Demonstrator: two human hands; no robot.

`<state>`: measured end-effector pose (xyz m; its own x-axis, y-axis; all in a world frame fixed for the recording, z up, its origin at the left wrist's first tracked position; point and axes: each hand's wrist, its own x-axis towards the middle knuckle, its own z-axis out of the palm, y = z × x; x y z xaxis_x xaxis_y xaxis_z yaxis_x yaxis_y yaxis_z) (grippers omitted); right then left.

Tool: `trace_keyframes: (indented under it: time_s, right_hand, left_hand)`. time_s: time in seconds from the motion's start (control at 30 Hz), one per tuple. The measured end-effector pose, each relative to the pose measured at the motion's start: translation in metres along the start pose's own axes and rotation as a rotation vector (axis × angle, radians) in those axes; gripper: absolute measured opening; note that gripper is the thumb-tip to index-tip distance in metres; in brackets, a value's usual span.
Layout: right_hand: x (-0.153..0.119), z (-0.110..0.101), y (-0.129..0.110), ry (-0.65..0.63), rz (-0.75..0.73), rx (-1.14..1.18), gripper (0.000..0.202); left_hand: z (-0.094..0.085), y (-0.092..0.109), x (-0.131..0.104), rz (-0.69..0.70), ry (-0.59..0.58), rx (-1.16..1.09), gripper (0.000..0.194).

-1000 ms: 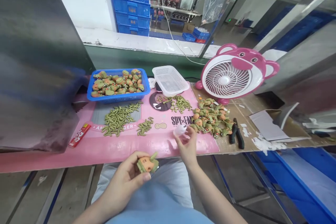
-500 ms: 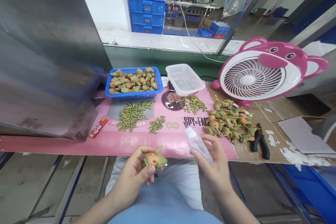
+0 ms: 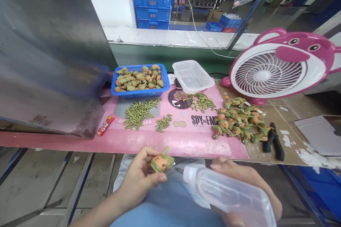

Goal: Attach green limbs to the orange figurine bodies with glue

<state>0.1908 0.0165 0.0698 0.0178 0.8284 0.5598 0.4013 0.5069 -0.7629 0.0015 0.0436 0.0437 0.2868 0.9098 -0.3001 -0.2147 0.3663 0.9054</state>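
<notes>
My left hand (image 3: 145, 175) pinches a small green and orange figure (image 3: 160, 163), from which one green piece sticks up. Wrapped round a clear squeeze bottle (image 3: 229, 193) is my right hand (image 3: 247, 179), partly hidden behind it. The bottle's thin nozzle points left at the figure, a small gap from it. Small green curved pieces lie on the pink mat (image 3: 170, 143) in a large pile (image 3: 138, 113), a small pile (image 3: 163, 123) and a third pile (image 3: 202, 102). More figures fill a blue basket (image 3: 141, 94); others form a heap (image 3: 237, 122) at the right.
A white basket (image 3: 193, 78) stands at the back of the table beside a pink bear-faced fan (image 3: 269, 71). Black-handled pliers (image 3: 274, 143) lie right of the heap. A red packet (image 3: 105, 126) lies near a large metal panel (image 3: 45, 60) on the left.
The bottle has come up closer to the camera and tipped over, its nozzle now toward the figure. The left hand still holds the figure. The view has shifted slightly.
</notes>
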Motion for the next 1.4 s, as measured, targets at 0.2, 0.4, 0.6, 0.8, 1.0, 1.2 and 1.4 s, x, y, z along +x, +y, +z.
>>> trace_keyframes:
  time_s: [0.2, 0.4, 0.6, 0.8, 1.0, 1.2, 1.4]
  right_hand:
    - [0.004, 0.006, -0.001, 0.006, -0.142, 0.065, 0.035]
    - [0.005, 0.001, -0.002, -0.092, -0.141, 0.035, 0.035]
    - [0.009, 0.004, -0.005, -0.069, -0.159, 0.016, 0.032]
    - [0.014, 0.005, -0.005, -0.013, -0.281, 0.005, 0.026]
    - [0.017, 0.005, -0.005, -0.006, -0.286, 0.01, 0.023]
    - [0.017, 0.006, -0.005, 0.011, -0.269, 0.013, 0.023]
    - [0.017, 0.007, -0.005, 0.021, -0.27, 0.002, 0.021]
  left_hand:
    - [-0.003, -0.002, -0.001, 0.015, -0.034, 0.024, 0.038]
    - [-0.003, -0.002, -0.001, 0.018, -0.052, 0.026, 0.038]
    - [-0.004, -0.002, -0.001, 0.018, -0.074, 0.008, 0.035]
    - [-0.005, -0.003, -0.002, 0.016, -0.067, 0.003, 0.034]
    - [-0.005, -0.002, -0.002, 0.019, -0.057, 0.009, 0.033]
    - [-0.004, -0.002, -0.002, 0.027, -0.053, 0.011, 0.032]
    - [-0.004, -0.003, -0.001, 0.023, -0.049, 0.018, 0.033]
